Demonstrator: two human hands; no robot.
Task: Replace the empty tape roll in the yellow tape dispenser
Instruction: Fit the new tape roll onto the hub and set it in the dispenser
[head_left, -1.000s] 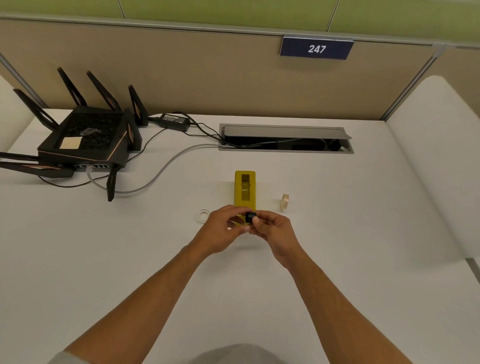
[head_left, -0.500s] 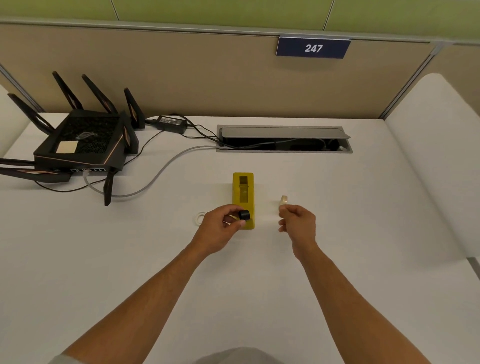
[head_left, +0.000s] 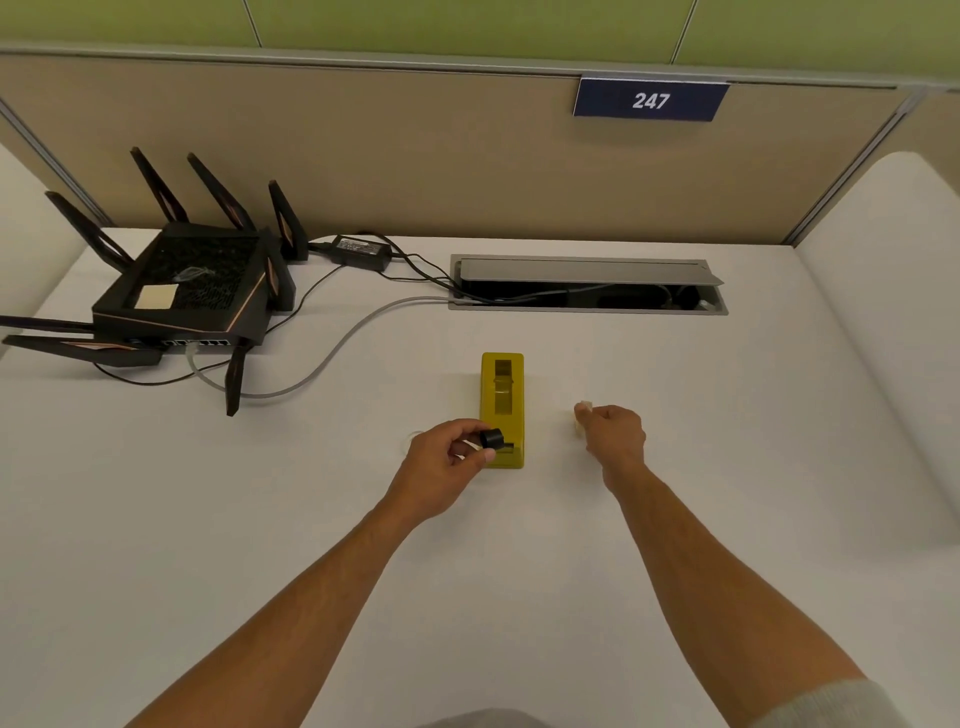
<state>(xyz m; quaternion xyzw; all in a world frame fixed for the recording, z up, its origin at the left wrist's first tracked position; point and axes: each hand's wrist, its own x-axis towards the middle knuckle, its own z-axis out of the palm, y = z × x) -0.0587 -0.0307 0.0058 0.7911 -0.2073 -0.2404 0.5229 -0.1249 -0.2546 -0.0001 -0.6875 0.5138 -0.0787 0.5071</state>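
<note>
Two bare hands are over the white desk (head_left: 519, 597), one on each side of the yellow tape dispenser (head_left: 502, 405). The dispenser stands on the desk with its long side pointing away from the person, and its roll bay is open on top. The left hand (head_left: 448, 467) is at the near left corner of the dispenser; its thumb and fingers are pinched together on a small black spool (head_left: 491, 439), which is held just above that near end of the dispenser. Left of the dispenser, partly hidden behind the left hand, a thin clear empty tape ring (head_left: 413, 441) lies flat on the desk. The right hand (head_left: 615, 434) is to the right of the dispenser, clearly apart from it. Its fingers are curled and closed around the new tape roll (head_left: 583, 413), a pale translucent roll that shows only at the fingertips. I cannot tell if the roll is lifted or touches the desk. Beyond the dispenser there is a cable tray (head_left: 587, 286), and to the far left of it a black router (head_left: 182, 296).
</note>
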